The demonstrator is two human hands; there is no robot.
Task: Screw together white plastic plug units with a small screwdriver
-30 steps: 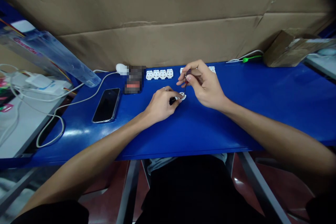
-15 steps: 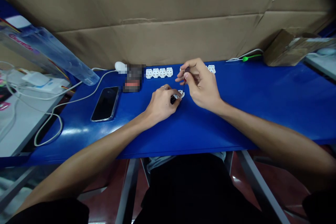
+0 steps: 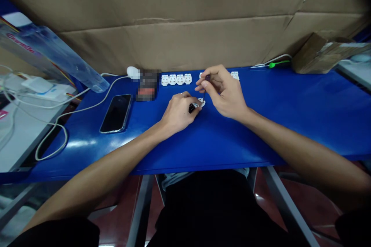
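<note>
A large cardboard sheet (image 3: 179,42) stands behind a long blue table (image 3: 304,123). One brown box (image 3: 317,60) sits at the table's far right, and one black phone (image 3: 116,114) lies face up on the left, beside one white cable (image 3: 87,106). Seven white connectors show: a row of four (image 3: 176,79), one (image 3: 200,75) partly behind the right hand (image 3: 222,92), one (image 3: 234,75) farther right, and one (image 3: 200,102) held just above the table's middle. The left hand (image 3: 179,114) is closed on that last connector, with a small black piece under its fingers. The right hand's fingers pinch a thin screwdriver (image 3: 204,90) together; its long axis stands nearly upright, tilted slightly, its tip pointing down at the held connector.
</note>
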